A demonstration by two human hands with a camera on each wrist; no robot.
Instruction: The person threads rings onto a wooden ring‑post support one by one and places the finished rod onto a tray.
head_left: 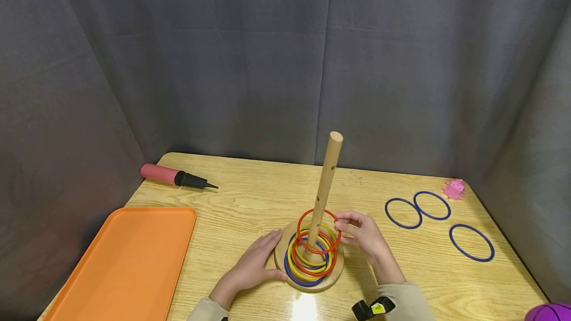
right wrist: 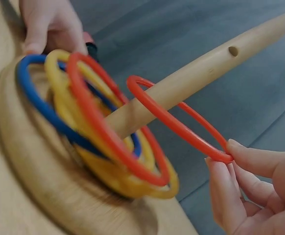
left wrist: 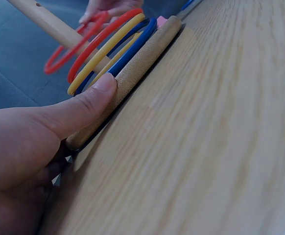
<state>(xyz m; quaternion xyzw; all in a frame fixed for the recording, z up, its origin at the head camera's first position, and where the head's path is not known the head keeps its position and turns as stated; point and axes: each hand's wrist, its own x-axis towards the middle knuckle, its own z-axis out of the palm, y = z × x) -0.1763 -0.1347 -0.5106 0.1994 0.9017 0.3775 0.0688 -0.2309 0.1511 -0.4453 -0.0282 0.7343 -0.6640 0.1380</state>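
Observation:
A wooden peg [head_left: 326,182] rises from a round wooden base [head_left: 280,249]. Red, yellow and blue rings lie stacked around its foot, among them a blue ring [right wrist: 32,93] and a yellow ring [left wrist: 103,56]. My right hand [head_left: 363,237] pinches the edge of a red ring [right wrist: 181,129] between thumb and fingertips. This ring encircles the peg and hangs tilted above the stack. At the base's left side, my left hand [head_left: 252,269] rests against the rim with fingers extended, its thumb touching the front edge in the left wrist view.
Three blue rings, one of them a separate ring [head_left: 471,242], lie on the table to the right. Behind them sits a pink toy [head_left: 454,189]. An orange tray [head_left: 125,266] and a red-and-black hand pump [head_left: 178,176] are on the left. A purple ball [head_left: 546,313] shows at bottom right.

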